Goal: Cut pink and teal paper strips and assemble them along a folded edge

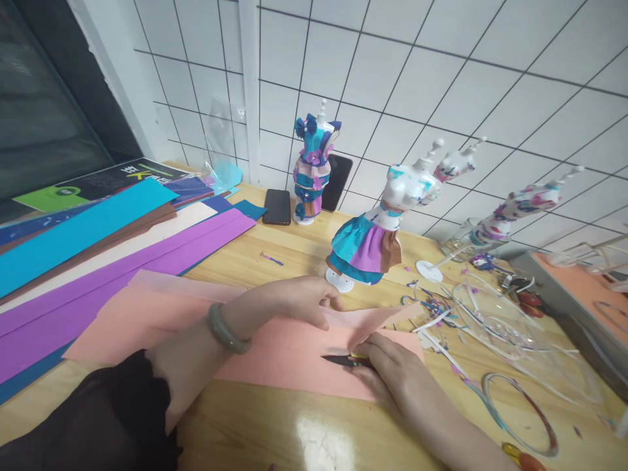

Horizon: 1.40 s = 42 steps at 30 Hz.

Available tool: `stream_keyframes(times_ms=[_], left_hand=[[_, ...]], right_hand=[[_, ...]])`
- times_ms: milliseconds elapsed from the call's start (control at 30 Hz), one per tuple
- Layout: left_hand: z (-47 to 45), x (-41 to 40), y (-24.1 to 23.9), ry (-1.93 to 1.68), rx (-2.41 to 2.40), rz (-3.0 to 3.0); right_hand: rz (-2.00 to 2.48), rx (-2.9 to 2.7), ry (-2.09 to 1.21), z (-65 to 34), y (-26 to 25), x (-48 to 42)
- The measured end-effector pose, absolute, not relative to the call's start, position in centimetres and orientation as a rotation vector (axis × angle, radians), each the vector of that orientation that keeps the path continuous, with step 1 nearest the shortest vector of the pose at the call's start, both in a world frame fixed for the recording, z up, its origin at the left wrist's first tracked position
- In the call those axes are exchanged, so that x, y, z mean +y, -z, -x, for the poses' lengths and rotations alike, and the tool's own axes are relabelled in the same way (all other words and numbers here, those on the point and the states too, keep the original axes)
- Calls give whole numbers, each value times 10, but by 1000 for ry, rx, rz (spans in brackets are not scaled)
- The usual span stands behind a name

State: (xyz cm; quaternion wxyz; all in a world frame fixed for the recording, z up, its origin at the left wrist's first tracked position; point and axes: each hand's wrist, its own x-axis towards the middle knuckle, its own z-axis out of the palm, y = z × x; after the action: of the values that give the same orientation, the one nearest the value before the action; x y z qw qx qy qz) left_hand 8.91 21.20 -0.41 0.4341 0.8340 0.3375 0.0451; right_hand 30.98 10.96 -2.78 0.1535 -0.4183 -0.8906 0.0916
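A long sheet of peach crepe paper [279,366] lies across the table in front of me, its far edge lifted and folded over. My left hand [309,301], with a bangle at the wrist, rests over this far edge with thumb and fingers closed on the paper. In my right hand [392,366] is a pair of scissors [339,360], its dark blades pointing left over the sheet; the handles are mostly covered by my fingers. Just beyond my hands stands a small white dress form [405,186] wearing a skirt [366,245] of blue, purple and brown paper.
Strips of coloured crepe paper [196,245] are stacked at left. Farther back stand a dressed form [313,163], a phone [277,207] and a paint-marked form [515,209]. Paper scraps [434,307], clear tubing [520,340] and a ring [520,415] lie at right. A tiled wall [392,72] rises behind.
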Motion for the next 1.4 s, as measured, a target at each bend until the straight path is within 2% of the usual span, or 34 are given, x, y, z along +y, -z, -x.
stream_keyframes(times_ms=[233,533,1400], left_hand=[[-88,212,6,-117,844,-2101],[-88,213,7,-127,833,-2118],[-87,215,14,-145,761,-2130]], right_hand=[[1181,-2549,-242,-311,31,110],[1191,-2599,-254,-301,8,108],[1202,-2593,-306,-289,9,109]])
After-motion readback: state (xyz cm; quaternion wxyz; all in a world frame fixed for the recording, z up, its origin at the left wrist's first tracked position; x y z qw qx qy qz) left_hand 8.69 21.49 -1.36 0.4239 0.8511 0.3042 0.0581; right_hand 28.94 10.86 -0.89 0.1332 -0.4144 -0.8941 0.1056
